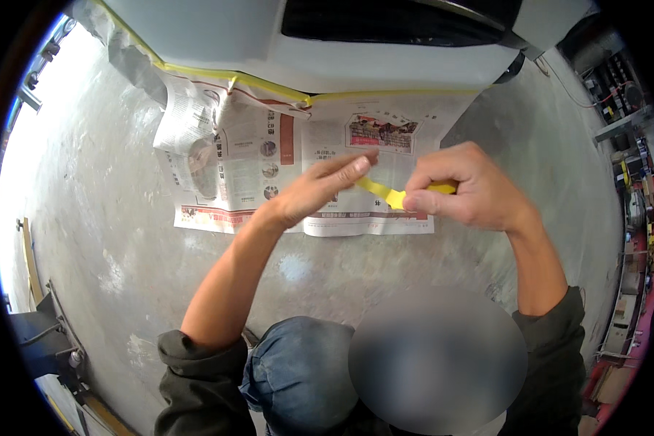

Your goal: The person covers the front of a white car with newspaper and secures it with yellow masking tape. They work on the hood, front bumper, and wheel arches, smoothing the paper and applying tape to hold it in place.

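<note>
My right hand (472,185) is closed around yellow masking tape (443,188), likely a roll, mostly hidden by the fingers. From the right thumb a short twisted strip (376,190) of the tape runs to my left hand (316,189). The left thumb lies along the straight fingers, and the strip's far end meets them; the exact grip there is partly hidden. Beyond both hands hangs a newspaper sheet (247,163), fixed along its top by a line of yellow tape (385,94) to the lower edge of a white vehicle panel (356,69).
Grey concrete floor (123,240) surrounds the sheet. Crumpled covering (131,62) hangs at the upper left. A dark metal stand (43,338) is at the lower left. Shelves with tools and parts (636,211) line the right side. My bent knee (298,370) is below my hands.
</note>
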